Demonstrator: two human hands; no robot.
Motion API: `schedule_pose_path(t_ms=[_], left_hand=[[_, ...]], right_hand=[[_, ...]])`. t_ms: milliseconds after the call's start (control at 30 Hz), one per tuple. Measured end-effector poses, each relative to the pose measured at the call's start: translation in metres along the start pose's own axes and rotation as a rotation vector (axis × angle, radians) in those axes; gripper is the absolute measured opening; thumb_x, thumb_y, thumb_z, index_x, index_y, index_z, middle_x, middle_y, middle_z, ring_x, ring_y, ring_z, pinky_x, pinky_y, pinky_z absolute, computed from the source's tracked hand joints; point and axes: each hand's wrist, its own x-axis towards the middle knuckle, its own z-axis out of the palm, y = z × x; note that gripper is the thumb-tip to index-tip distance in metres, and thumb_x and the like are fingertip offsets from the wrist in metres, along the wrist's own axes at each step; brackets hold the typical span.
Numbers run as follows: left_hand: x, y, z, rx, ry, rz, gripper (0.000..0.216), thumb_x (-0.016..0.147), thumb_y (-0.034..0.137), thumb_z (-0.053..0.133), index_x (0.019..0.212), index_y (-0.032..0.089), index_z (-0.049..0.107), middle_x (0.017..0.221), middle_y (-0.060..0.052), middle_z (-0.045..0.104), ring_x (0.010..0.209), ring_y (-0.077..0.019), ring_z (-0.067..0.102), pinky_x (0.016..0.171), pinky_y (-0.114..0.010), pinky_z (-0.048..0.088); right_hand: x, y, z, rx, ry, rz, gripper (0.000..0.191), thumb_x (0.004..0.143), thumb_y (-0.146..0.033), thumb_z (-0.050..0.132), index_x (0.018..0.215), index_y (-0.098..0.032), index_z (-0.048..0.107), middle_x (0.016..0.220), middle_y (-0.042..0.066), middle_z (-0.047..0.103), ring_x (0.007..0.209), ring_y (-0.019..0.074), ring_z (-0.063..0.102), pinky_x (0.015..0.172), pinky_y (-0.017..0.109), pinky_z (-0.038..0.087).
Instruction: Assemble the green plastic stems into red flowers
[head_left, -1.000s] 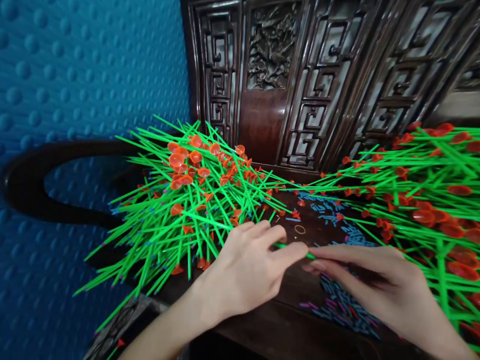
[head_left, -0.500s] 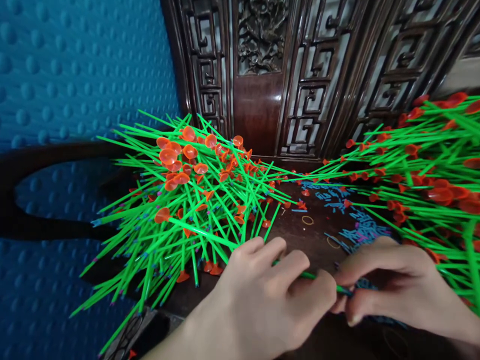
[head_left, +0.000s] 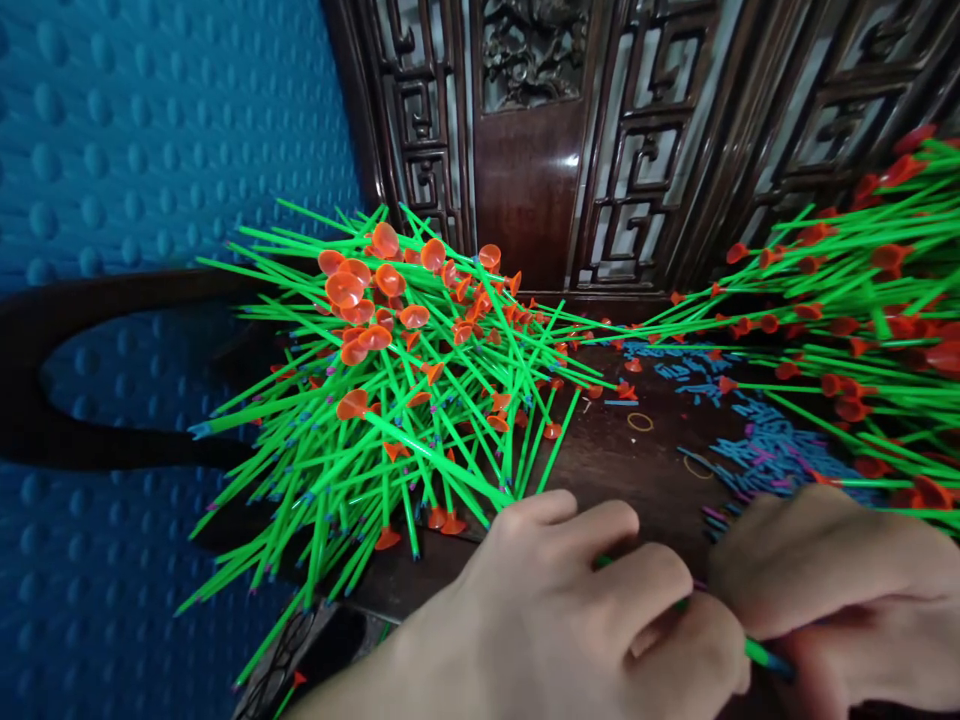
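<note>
My left hand is closed round a thin green stick near the bottom edge. My right hand is closed too and pinches the stick's near end, where a small dark cap shows. Both hands meet above the dark wooden table. Just left of my left hand lies a big heap of green sticks with orange suction cups. A scatter of small blue and purple caps lies beyond my right hand.
A second heap of green sticks with orange cups fills the right side. A carved dark wooden screen stands behind the table. A blue dimpled wall and a curved dark armrest are on the left. Two rubber bands lie on the table.
Both hands have drawn back toward me and downward with the green stick. My right hand went from stretched fingers to a closed pinch on the stick's end.
</note>
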Motion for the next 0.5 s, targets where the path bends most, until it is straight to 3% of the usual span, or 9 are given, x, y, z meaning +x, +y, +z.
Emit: schedule_pose_path(t_ms=[133,267,367,433,500], left_hand=[[0.000,-0.003,-0.003,0.004,0.015,-0.024,0.025,0.101,0.018,0.047,0.091,0.021,0.070,0.070,0.006,0.061,0.070,-0.0138,0.050,0.059,-0.033,0.034],[-0.001,-0.013,-0.005,0.018,0.035,0.041,0.030,0.103,0.019,0.040,0.095,0.019,0.069,0.076,0.002,0.066,0.071,-0.0136,0.053,0.063,-0.032,0.040],[0.003,-0.015,-0.006,0.034,0.004,0.072,0.026,0.099,0.012,0.042,0.098,0.016,0.068,0.075,-0.001,0.064,0.073,-0.0145,0.054,0.065,-0.032,0.043],[0.006,-0.009,-0.007,0.069,-0.004,0.084,0.024,0.095,0.008,0.045,0.095,0.015,0.068,0.075,-0.001,0.064,0.077,-0.0157,0.056,0.068,-0.033,0.046],[0.003,0.001,-0.009,0.145,0.023,0.056,0.022,0.092,0.006,0.050,0.096,0.016,0.069,0.086,-0.003,0.069,0.092,-0.0188,0.060,0.080,-0.036,0.050]], right_hand=[[0.002,-0.002,0.001,-0.080,-0.001,0.005,0.027,0.097,-0.032,0.056,0.081,-0.021,0.075,0.063,0.003,0.073,0.057,0.0125,0.069,0.052,0.020,0.049],[-0.001,-0.002,-0.002,-0.258,0.040,0.064,0.014,0.086,-0.034,0.072,0.083,-0.021,0.073,0.060,-0.002,0.068,0.052,0.0097,0.064,0.049,0.020,0.045],[-0.002,-0.009,-0.004,-0.436,0.008,0.151,0.016,0.080,-0.036,0.079,0.081,-0.021,0.072,0.062,-0.005,0.067,0.055,0.0088,0.065,0.053,0.019,0.047],[-0.004,-0.017,-0.004,-0.552,-0.007,0.215,0.016,0.082,-0.037,0.078,0.082,-0.023,0.072,0.066,-0.004,0.070,0.060,0.0100,0.067,0.057,0.019,0.050],[-0.008,-0.024,-0.003,-0.660,0.016,0.257,0.013,0.089,-0.035,0.070,0.084,-0.024,0.073,0.070,-0.003,0.072,0.063,0.0122,0.069,0.058,0.021,0.052]])
